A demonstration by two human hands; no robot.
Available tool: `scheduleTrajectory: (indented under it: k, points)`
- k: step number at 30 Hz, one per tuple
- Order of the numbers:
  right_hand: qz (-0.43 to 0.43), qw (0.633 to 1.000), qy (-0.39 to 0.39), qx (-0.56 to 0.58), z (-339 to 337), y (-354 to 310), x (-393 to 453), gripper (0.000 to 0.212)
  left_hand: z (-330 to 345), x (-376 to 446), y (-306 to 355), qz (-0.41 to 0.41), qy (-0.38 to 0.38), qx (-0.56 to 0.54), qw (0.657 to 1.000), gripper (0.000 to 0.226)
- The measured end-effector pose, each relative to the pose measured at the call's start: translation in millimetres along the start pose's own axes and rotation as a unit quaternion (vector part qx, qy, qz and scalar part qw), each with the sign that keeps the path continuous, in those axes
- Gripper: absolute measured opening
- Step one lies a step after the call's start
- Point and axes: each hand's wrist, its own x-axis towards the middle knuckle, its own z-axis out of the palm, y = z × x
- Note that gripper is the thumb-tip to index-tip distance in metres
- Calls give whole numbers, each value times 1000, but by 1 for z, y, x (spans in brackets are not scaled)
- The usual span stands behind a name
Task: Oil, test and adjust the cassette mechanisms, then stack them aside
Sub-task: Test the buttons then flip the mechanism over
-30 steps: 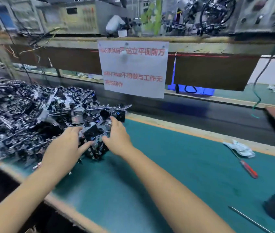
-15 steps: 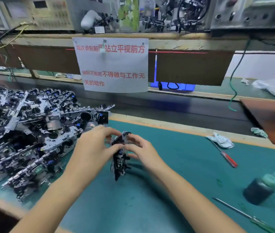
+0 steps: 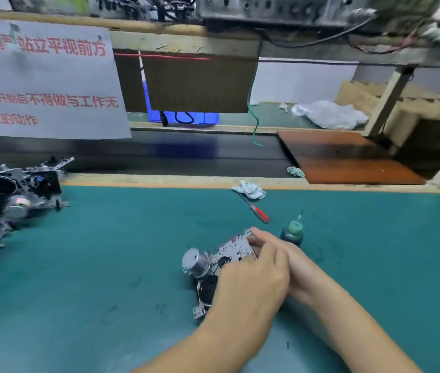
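One cassette mechanism (image 3: 213,267), a metal plate with a silver motor and a black wheel, lies over the green mat (image 3: 105,265) in the middle. My left hand (image 3: 251,281) grips its near right side, covering part of the plate. My right hand (image 3: 288,259) lies behind the left one, fingers at the plate's far right edge; its grip is mostly hidden. A pile of several more mechanisms (image 3: 11,195) sits at the left edge. A small dark oil bottle (image 3: 292,234) with a green cap stands just right of my hands.
A red-handled screwdriver (image 3: 257,211) and a crumpled white rag (image 3: 249,189) lie beyond the bottle. A brown board (image 3: 348,160) sits at the back right, a white plastic bag (image 3: 329,114) behind it. A paper sign (image 3: 46,79) hangs from the shelf, above a dark conveyor strip (image 3: 159,154).
Both hands took one mechanism from the pile, carried it right and laid it flatter near the oil bottle. My view swung right with them.
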Motion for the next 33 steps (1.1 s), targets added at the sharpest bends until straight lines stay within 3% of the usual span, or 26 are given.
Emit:
scheduleTrajectory:
  k: [1, 3, 5, 7, 10, 13, 15, 18, 23, 27, 33]
  points:
    - [-11, 999, 21, -28, -7, -1, -1, 23, 6, 4, 7, 8, 1, 3, 1000, 45]
    - [-47, 987, 82, -133, -18, -4, -3, 33, 18, 8, 17, 33, -3, 1, 999, 44]
    - [-94, 939, 146, -297, -29, -3, -3, 41, 31, 7, 20, 83, 12, -11, 996, 41]
    - [-152, 896, 168, -381, -38, 1, -5, 40, 38, 5, 9, 129, 51, -37, 990, 45]
    - [-223, 911, 173, -301, -43, 8, -8, 22, 39, -3, -35, 110, 51, -147, 982, 75]
    - [-271, 899, 181, -292, -44, 20, -9, 23, 40, -21, -81, 11, -99, -254, 962, 112]
    - [-295, 875, 195, -332, -44, 30, -9, 26, 50, -34, -90, -1, -162, -266, 950, 125]
    - [-331, 837, 226, -372, -46, 37, -10, 27, 60, -47, -89, -2, -131, -294, 947, 121]
    - [-360, 829, 246, -349, -50, 37, -16, 23, 60, -48, -92, 8, -76, -321, 944, 106]
    - [-392, 806, 266, -355, -54, 36, -18, 26, 59, -48, -91, -2, -91, -361, 928, 102]
    - [-419, 792, 287, -339, -53, 35, -18, 21, 60, -46, -85, -19, -108, -360, 927, 125]
